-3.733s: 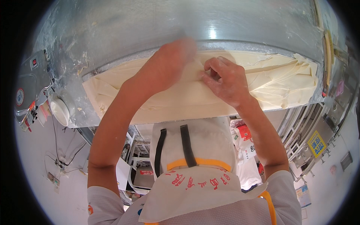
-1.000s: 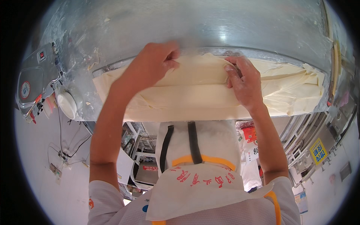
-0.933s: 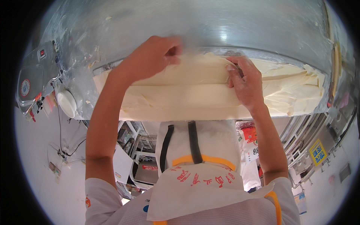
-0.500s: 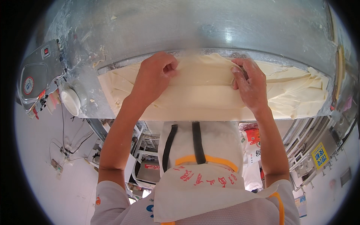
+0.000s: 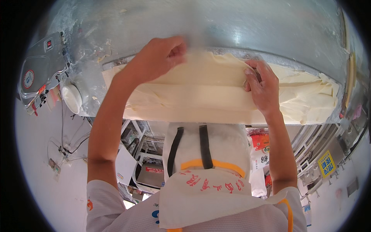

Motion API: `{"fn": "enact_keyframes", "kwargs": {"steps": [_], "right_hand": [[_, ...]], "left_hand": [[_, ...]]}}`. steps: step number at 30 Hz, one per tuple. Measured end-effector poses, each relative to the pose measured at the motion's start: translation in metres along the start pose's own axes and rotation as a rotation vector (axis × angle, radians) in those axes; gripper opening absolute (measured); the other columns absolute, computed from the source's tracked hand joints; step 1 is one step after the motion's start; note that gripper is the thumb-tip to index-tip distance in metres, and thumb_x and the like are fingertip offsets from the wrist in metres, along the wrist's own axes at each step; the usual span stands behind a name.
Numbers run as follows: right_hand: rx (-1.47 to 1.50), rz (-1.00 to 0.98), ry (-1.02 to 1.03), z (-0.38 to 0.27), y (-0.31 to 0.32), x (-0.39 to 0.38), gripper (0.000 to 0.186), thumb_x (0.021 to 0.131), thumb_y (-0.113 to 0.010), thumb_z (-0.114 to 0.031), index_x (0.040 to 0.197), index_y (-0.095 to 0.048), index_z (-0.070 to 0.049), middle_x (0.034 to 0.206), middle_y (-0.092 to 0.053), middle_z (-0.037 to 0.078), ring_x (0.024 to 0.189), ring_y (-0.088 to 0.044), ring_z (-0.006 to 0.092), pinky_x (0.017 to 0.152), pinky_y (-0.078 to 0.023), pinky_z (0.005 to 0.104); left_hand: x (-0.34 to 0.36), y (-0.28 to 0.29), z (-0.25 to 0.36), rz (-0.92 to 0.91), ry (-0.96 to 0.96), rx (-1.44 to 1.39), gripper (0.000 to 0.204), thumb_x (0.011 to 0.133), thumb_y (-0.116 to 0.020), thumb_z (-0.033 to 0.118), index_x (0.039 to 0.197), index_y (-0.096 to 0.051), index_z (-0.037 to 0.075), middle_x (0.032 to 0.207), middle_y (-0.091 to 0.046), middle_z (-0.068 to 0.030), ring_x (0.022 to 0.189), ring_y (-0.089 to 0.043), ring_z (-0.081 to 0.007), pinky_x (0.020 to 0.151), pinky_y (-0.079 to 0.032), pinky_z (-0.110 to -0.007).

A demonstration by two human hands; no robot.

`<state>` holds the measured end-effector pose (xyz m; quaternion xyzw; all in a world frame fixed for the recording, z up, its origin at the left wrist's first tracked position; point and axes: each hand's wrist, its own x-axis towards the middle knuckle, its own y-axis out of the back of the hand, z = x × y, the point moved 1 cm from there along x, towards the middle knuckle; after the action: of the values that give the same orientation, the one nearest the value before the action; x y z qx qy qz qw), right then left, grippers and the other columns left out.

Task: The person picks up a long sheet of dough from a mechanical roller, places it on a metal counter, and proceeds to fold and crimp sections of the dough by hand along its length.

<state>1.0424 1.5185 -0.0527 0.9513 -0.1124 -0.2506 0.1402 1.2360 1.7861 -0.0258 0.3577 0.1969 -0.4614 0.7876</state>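
A wide, pale sheet of dough (image 5: 216, 94) lies folded and wrinkled along the near edge of a metal worktable. My right hand (image 5: 263, 83) is closed, pinching the dough's folded edge between thumb and fingers at the right. Over the dough's far edge, left of the middle, is my left hand (image 5: 164, 56) with curled fingers. Motion blur and a hazy streak obscure its fingertips, so whether it grips dough cannot be told.
The floury metal worktable (image 5: 154, 27) stretches away beyond the dough. At the left are a silver appliance (image 5: 36, 77) and a white bowl (image 5: 72, 99). Wooden sticks (image 5: 351, 79) lie along the right edge. A printed sack (image 5: 259, 154) and metal racks (image 5: 145, 154) stand below.
My left hand has moved away from me along the dough, its elbow swinging left. My right hand has shifted slightly right, still on the folded edge. More of the smooth fold shows between them.
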Motion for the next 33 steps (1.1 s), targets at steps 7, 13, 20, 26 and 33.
{"fn": "enact_keyframes", "kwargs": {"steps": [7,13,20,26,33], "right_hand": [[-0.015,0.011,0.025,-0.001,-0.001,0.0,0.01,0.107,-0.069,-0.002,0.117,-0.071,0.001,0.099,-0.068,0.008,0.065,-0.064,0.0124,0.062,-0.052,0.0308],[-0.033,0.015,0.006,0.003,0.0,-0.001,0.013,0.108,-0.069,-0.002,0.12,-0.072,0.001,0.101,-0.069,0.007,0.065,-0.064,0.0121,0.062,-0.052,0.0308],[-0.025,-0.001,0.029,0.006,-0.002,0.0,0.015,0.108,-0.068,-0.004,0.121,-0.072,0.002,0.104,-0.07,0.009,0.066,-0.064,0.0122,0.063,-0.052,0.0315],[-0.018,-0.001,0.012,0.008,0.0,0.001,0.015,0.109,-0.068,-0.006,0.121,-0.072,0.002,0.105,-0.071,0.009,0.066,-0.065,0.0133,0.062,-0.052,0.0313],[-0.041,0.002,0.016,0.003,-0.001,0.0,0.016,0.109,-0.068,-0.006,0.122,-0.072,0.003,0.106,-0.071,0.009,0.067,-0.066,0.0131,0.062,-0.053,0.0308]], "left_hand": [[-0.032,-0.032,-0.027,0.259,-0.046,0.147,0.029,0.085,-0.091,0.0,0.102,-0.067,0.001,0.091,-0.068,-0.0088,0.079,-0.061,-0.0221,0.077,-0.054,-0.035],[-0.028,-0.021,-0.029,0.238,-0.067,0.165,0.022,0.094,-0.083,0.002,0.102,-0.063,0.001,0.084,-0.068,-0.0104,0.075,-0.06,-0.0258,0.073,-0.052,-0.037],[0.0,0.026,-0.007,-0.104,-0.015,0.16,0.015,0.103,-0.074,0.004,0.101,-0.059,0.002,0.082,-0.065,-0.0073,0.075,-0.058,-0.0207,0.072,-0.052,-0.037],[-0.028,0.001,-0.025,0.131,-0.067,0.118,0.023,0.095,-0.084,0.001,0.103,-0.062,0.0,0.089,-0.067,-0.0061,0.081,-0.061,-0.0184,0.076,-0.054,-0.034],[-0.044,-0.017,-0.046,0.313,-0.088,0.168,0.026,0.091,-0.087,-0.002,0.102,-0.063,0.002,0.088,-0.063,-0.0057,0.078,-0.057,-0.0211,0.076,-0.053,-0.034]]}}
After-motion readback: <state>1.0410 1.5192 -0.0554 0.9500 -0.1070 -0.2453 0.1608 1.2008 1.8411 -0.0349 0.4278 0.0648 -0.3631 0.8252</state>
